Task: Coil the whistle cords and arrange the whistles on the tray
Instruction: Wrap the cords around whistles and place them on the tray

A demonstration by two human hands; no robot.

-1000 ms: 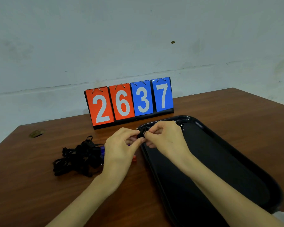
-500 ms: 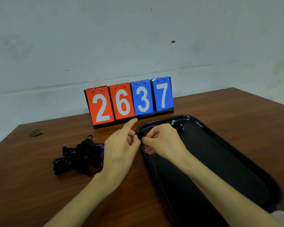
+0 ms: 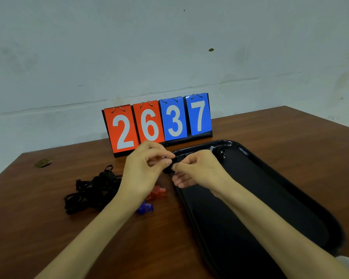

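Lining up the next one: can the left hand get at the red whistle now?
Probably not yet: the left hand pinches the black cord with the right hand. The red whistle lies uncovered close by its wrist.

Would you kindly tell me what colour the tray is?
Black: the tray is glossy black, clearest in the head view.

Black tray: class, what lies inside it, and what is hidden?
Inside the black tray, one small dark item lies at the far corner. The right hand, pinching a black cord, and its forearm cover part of the floor; anything beneath is hidden.

Black whistle mostly behind left hand, right hand.
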